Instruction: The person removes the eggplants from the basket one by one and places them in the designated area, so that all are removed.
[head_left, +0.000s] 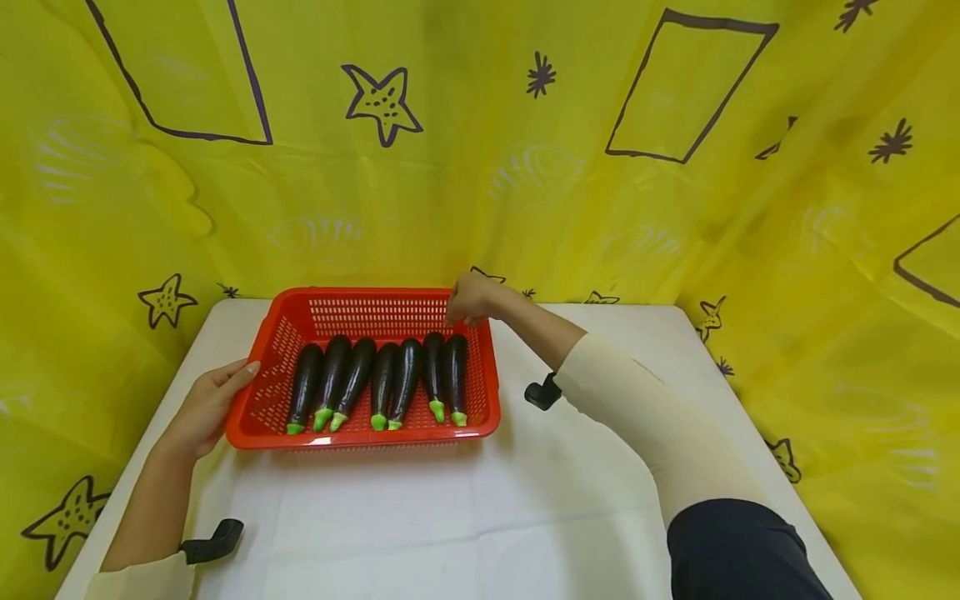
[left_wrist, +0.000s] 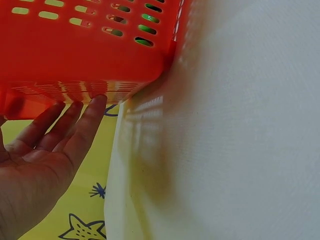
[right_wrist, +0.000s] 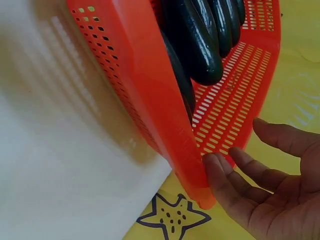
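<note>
A red plastic basket (head_left: 360, 441) with slotted walls stands on the white table, toward its far left. Several dark purple eggplants (head_left: 405, 382) lie side by side in it, green stem ends toward me. My left hand (head_left: 204, 414) holds the basket's left side, thumb over the rim; in the left wrist view its fingers (left_wrist: 92, 117) reach under the basket's edge. At the far right corner is my right hand (head_left: 477, 298). In the right wrist view, its loosely bent fingers (right_wrist: 227, 192) meet the corner rim, while the thumb stands apart from them.
White cloth covers the table (head_left: 585, 500) in front of the basket and to its right. Yellow curtains (head_left: 465, 183) printed with stars and shells hang close behind the table and along both sides. A black wrist camera (head_left: 213, 542) is strapped to the left wrist.
</note>
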